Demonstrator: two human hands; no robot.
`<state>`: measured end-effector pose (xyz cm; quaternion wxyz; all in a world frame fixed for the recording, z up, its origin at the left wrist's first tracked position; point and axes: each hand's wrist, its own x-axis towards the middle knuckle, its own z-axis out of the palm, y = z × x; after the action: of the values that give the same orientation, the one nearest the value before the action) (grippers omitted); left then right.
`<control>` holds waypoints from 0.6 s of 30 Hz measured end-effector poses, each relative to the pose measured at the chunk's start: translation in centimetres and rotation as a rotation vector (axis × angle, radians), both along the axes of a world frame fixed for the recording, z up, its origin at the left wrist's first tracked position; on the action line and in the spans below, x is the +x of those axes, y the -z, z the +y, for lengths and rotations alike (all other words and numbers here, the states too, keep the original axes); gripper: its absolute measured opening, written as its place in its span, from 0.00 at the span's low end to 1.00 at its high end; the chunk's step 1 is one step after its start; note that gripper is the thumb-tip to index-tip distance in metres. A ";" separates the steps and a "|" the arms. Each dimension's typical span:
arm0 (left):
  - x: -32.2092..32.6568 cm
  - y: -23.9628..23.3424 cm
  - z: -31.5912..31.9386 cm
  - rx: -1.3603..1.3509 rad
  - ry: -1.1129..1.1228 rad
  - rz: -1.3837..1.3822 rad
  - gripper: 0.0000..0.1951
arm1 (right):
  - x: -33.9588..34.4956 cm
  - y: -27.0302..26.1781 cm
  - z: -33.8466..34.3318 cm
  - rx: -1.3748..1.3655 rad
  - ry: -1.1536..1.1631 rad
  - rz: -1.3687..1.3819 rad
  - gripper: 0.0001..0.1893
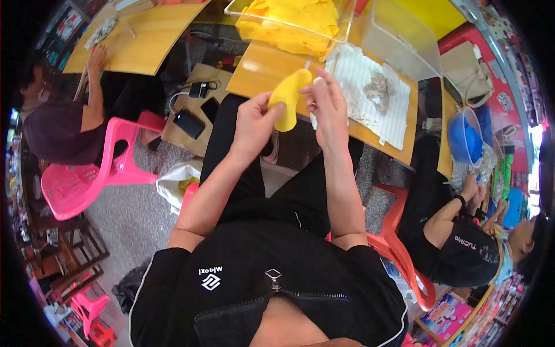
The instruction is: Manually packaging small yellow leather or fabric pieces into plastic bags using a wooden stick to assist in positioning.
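My left hand (253, 126) pinches a flat yellow insole-shaped piece (288, 106) between thumb and fingers, above my lap and near the table's edge. At the upper right edge of that piece is my right hand (328, 110), its fingers partly bent. Whether they grip the edge or only touch it is hard to see. Something white shows by the right fingers, too unclear to name. Past my hands, a clear plastic bin (349, 26) holds a heap of yellow pieces (286, 24). A white striped cloth (396, 119) lies on the wooden table (260, 69), with a crumpled, stained rag (378, 93) on it.
A second translucent bin (401, 39) stands at the back right. To the left are a low board (186, 132) with phones and a charger, a white sack (169, 186) and a pink chair (73, 191). Other people sit on both sides; a blue basin (455, 134) is at right.
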<state>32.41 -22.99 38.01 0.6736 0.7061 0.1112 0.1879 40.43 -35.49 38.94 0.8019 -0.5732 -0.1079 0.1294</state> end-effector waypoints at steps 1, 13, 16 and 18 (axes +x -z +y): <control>-0.1 0.3 0.1 -0.490 0.085 0.064 0.10 | -0.2 1.2 -0.6 0.007 -0.017 0.014 0.18; -2.9 2.1 -0.8 -0.536 0.085 0.273 0.11 | -3.0 4.8 -3.3 -0.172 -0.160 0.019 0.11; -3.3 2.6 -0.5 -0.465 0.119 0.296 0.10 | -3.7 4.8 -3.9 -0.244 -0.222 0.038 0.11; -3.8 2.7 -0.5 -0.423 0.126 0.283 0.09 | -4.2 5.0 -3.8 -0.268 -0.249 0.048 0.11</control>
<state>28.63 -23.44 35.31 0.7945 0.5742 0.1968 0.0176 36.23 -39.34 33.97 0.6985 -0.6538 -0.1407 0.2547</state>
